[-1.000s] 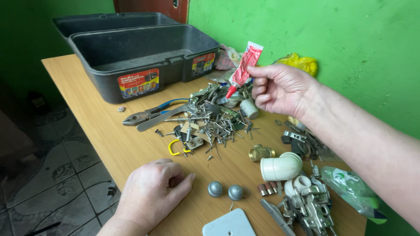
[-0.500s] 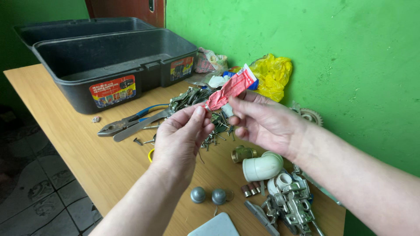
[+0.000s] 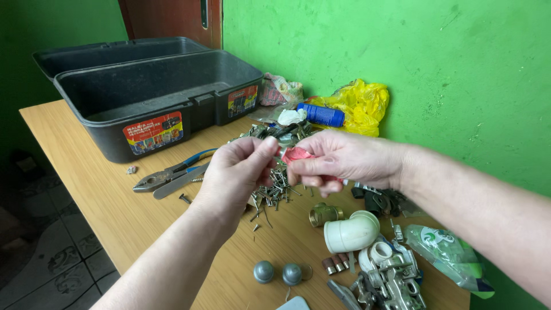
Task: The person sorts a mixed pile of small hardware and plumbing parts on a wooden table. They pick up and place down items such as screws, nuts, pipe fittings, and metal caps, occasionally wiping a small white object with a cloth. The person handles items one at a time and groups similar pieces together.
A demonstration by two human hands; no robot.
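Both hands are now up over the middle of the counter (image 3: 103, 195), meeting above the pile of nails and screws (image 3: 275, 189). A second ago only the right hand (image 3: 344, 161) held the small red packet (image 3: 298, 155) up, with the left hand (image 3: 241, 169) flat near the counter's front edge; the left has since come up and joined it.

Right grip: thumb and fingers pinched shut on the red packet, now mostly hidden behind the fingers. Left grip: fingertips closed against the packet's near end; how firmly it holds can't be told.

So the packet has gone from a one-hand hold to a two-hand pinch and sits lower, in the air just above the pile.

Around them:
- open black toolbox (image 3: 149, 97) toward the far left corner
- pliers (image 3: 166, 175) just in front of it
- white pipe elbow (image 3: 353, 232) and brass fitting (image 3: 322, 213) under the right wrist
- two grey domed caps (image 3: 278, 272) at the near edge
- blue cylinder (image 3: 321, 115) and yellow plastic bag (image 3: 361, 100) at the wall edge
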